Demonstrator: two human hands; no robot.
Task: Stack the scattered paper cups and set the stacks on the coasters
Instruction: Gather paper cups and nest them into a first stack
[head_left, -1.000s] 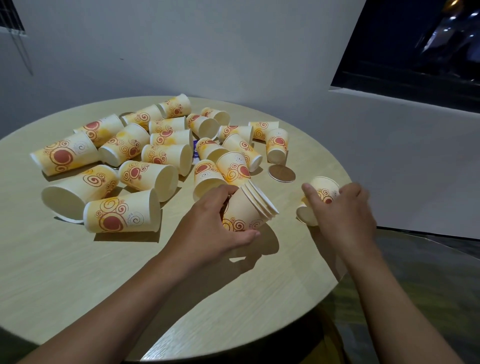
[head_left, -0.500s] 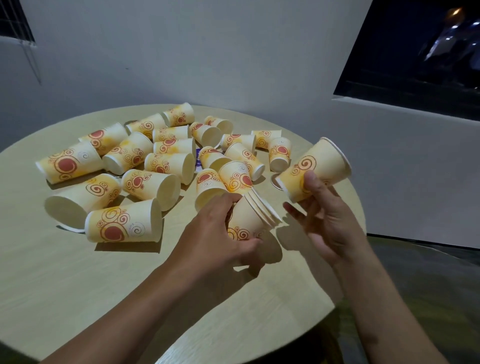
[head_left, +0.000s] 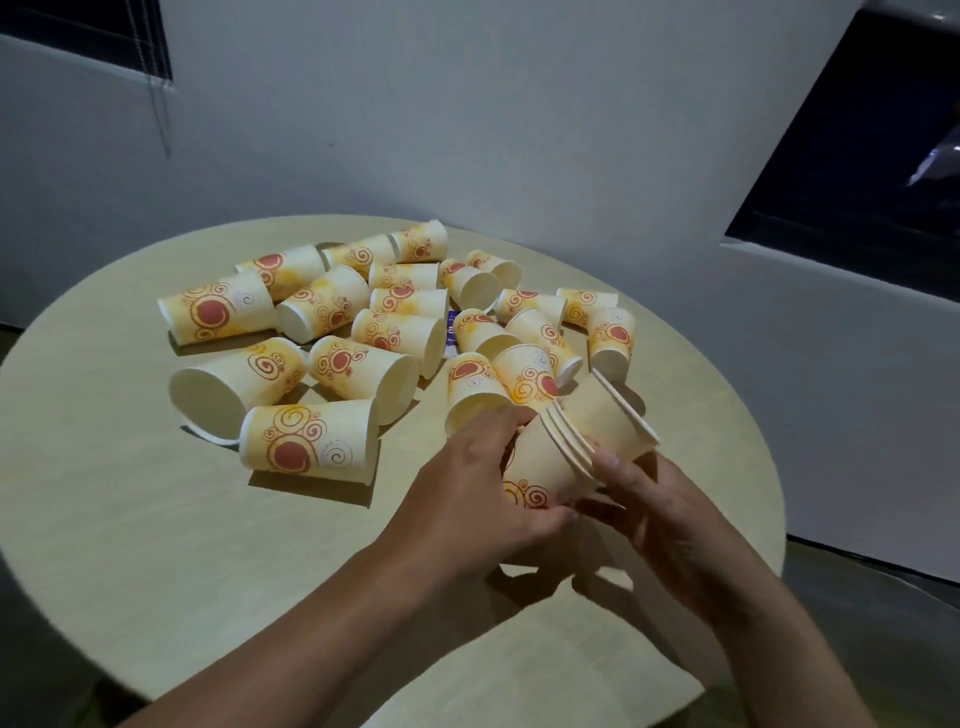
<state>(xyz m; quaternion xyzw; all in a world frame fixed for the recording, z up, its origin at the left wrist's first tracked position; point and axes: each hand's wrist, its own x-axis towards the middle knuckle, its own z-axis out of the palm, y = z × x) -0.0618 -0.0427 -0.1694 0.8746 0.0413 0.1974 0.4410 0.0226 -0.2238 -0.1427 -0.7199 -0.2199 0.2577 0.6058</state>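
Note:
My left hand (head_left: 480, 488) grips a tilted stack of nested paper cups (head_left: 545, 467), yellow with red swirls, above the near right part of the round table (head_left: 130, 545). A further cup (head_left: 610, 415) sits partly pushed into the stack's open end, rim up and to the right. My right hand (head_left: 657, 512) holds this cup from below, with the thumb at the rims. Several loose cups (head_left: 311, 441) lie on their sides across the middle and far part of the table. The coasters are hidden.
A small blue-and-white item (head_left: 451, 332) peeks out between the lying cups. A grey wall rises close behind the table, with a dark window (head_left: 857, 156) at the right. The table's curved edge runs near my right wrist; dark floor lies beyond it.
My right hand picked a single cup off the table's right side, lifted it, and pushed it into the open end of the stack. The left hand kept holding the stack.

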